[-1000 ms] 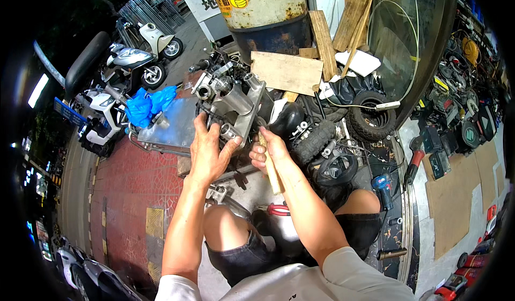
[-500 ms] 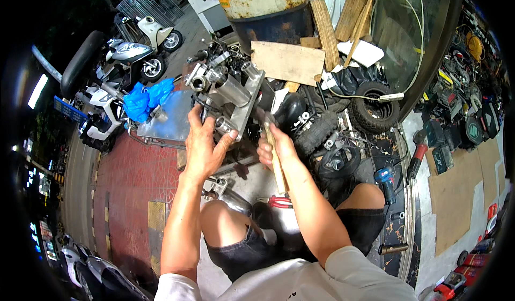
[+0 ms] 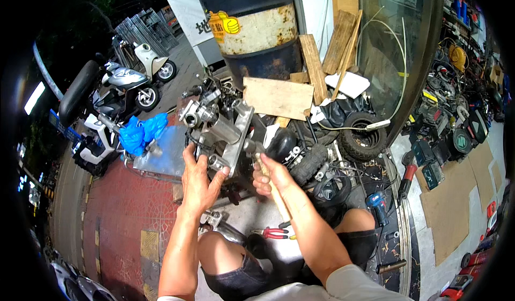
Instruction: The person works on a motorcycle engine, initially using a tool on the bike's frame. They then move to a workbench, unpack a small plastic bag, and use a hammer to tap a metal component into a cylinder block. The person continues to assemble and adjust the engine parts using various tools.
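Observation:
My left hand (image 3: 199, 189) is closed around the lower end of a silvery metal fork-clamp assembly (image 3: 228, 129), which has thick tubes fixed to a flat plate. Its thumb presses near a short tube stub at the plate's lower end. In my right hand (image 3: 273, 176) is a hammer (image 3: 281, 203), gripped by its pale wooden handle. The slightly blurred head is close to the plate's right side; whether it touches cannot be made out. Below, between my knees, lie red-handled pliers (image 3: 272, 233). Another metal tube part (image 3: 228, 230) rests beside my left knee.
A metal-topped stand (image 3: 167, 159) holds a blue plastic bag (image 3: 140, 133) at left. Behind the work are a rusty barrel (image 3: 257, 30), a wooden board (image 3: 278, 97) and tyres (image 3: 365, 138). A blue cordless drill (image 3: 377, 203) and red grinder (image 3: 409, 173) lie at right. Scooters (image 3: 129, 78) stand far left.
The view has tilted upward, so everything sits lower in the picture and more of the barrel shows. Both hands keep their grips; the hammer remains beside the plate.

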The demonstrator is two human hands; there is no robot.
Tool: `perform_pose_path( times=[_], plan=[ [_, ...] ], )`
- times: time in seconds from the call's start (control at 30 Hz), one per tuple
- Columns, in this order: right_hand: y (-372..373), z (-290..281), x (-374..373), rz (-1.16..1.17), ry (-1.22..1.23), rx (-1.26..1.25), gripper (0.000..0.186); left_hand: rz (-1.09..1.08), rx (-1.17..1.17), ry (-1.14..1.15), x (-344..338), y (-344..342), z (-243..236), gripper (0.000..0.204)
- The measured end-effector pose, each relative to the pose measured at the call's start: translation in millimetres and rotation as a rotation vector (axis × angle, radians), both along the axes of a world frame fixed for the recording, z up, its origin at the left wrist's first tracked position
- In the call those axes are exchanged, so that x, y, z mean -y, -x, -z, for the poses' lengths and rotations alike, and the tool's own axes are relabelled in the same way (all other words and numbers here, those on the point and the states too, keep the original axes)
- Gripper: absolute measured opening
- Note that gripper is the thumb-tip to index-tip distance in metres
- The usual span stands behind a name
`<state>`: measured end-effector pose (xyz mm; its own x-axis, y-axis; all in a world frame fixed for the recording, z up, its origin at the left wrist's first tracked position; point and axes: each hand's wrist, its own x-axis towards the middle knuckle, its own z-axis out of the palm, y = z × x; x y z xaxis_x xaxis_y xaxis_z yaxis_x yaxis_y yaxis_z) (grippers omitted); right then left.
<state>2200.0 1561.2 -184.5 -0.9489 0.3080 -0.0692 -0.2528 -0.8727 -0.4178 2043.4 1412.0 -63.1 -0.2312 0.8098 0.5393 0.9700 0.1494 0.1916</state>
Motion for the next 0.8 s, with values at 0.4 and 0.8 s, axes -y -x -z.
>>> perform_pose_path(
  times=[0.4, 0.8],
  plan=[
    [19.9, 42.6, 14.7, 0.151, 0.210, 0.130, 0.043, 0.009, 0.110, 0.078, -8.3, -4.1, 8.6, 0.050],
    [28.2, -29.7, 8.7, 0.222, 0.161, 0.392, 0.041, 0.006, 0.123, 0.018, -14.2, -1.6, 14.7, 0.052]
  ],
)
